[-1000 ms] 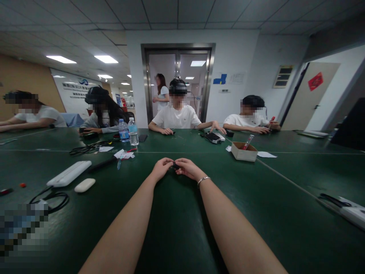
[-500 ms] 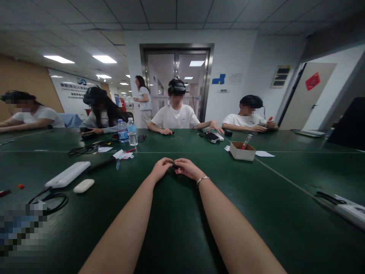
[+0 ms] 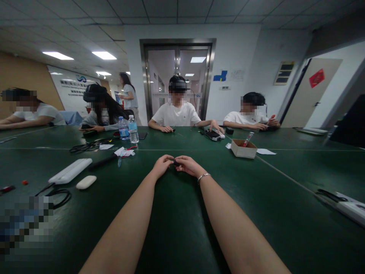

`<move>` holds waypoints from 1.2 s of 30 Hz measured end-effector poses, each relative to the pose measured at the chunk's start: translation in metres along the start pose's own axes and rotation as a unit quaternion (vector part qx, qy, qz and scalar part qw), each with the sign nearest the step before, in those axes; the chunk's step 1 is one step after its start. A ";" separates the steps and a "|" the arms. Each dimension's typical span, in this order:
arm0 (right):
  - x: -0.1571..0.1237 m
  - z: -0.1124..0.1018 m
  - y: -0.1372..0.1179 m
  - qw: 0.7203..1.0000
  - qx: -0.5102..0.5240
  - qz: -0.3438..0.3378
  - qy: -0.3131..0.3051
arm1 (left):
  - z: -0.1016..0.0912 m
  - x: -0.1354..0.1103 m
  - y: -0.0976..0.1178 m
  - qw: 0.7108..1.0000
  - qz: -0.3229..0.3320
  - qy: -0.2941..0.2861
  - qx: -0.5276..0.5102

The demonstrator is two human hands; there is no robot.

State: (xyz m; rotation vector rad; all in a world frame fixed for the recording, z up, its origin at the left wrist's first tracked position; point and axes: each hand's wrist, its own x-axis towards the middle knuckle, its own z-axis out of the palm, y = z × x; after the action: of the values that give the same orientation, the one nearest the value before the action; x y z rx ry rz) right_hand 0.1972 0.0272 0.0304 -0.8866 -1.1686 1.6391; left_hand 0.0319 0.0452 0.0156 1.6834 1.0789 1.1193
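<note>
Both my arms stretch forward over the dark green table (image 3: 176, 228). My left hand (image 3: 162, 166) and my right hand (image 3: 188, 166) meet at the middle of the table, fingers curled. Between their fingertips they pinch a small dark object (image 3: 176, 163), too small to name. A thin silver bracelet (image 3: 203, 176) sits on my right wrist.
A small cardboard box (image 3: 243, 148) stands at the right, two water bottles (image 3: 129, 130) at the left. A white power strip (image 3: 70, 171), a white case (image 3: 86, 182) and black cables (image 3: 57, 194) lie at the left. Several people sit across the table; another power strip (image 3: 349, 207) lies right.
The view has shifted slightly, and the standing person at the back has walked left from the doorway. My hands stay together on the small dark object.
</note>
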 end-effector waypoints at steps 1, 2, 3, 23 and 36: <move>0.000 0.000 0.000 1.000 0.001 0.000 0.001 | 0.000 0.000 0.001 1.000 -0.002 0.000 -0.002; 0.000 0.000 0.000 1.000 0.002 0.000 0.002 | 0.001 -0.001 0.002 1.000 -0.005 0.001 -0.003; 0.000 0.000 0.001 1.000 0.004 0.000 0.003 | 0.001 -0.001 0.004 1.000 -0.008 0.002 -0.005; 0.001 -0.002 0.002 1.000 0.006 -0.005 -0.004 | 0.001 -0.001 0.001 1.000 0.006 -0.021 -0.008; 0.002 -0.003 0.001 1.000 0.006 -0.007 -0.009 | 0.002 0.002 -0.001 1.000 0.008 -0.020 -0.012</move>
State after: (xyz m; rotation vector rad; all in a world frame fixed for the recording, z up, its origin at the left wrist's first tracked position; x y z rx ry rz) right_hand 0.1991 0.0293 0.0281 -0.8553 -1.1731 1.6446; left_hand 0.0340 0.0465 0.0148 1.6909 1.0243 1.1014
